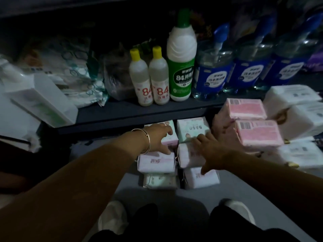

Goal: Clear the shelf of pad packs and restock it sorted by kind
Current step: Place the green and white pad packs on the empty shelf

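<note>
Pale pad packs (176, 151) lie bunched on the floor under the dark shelf (139, 111), the left hand (157, 139) and right hand (208, 151) spread flat on them, while at twelve o'clock three bottles (158, 75) read "84", other print blurred.

We see our left hand (158, 137) and right hand (208, 151) resting on pad packs (156, 162) below the shelf (122, 112) of bottles (180, 67).

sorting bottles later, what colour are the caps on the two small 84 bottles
Yellow, seen in the head view: both small 84 bottles carry yellow caps.
</note>
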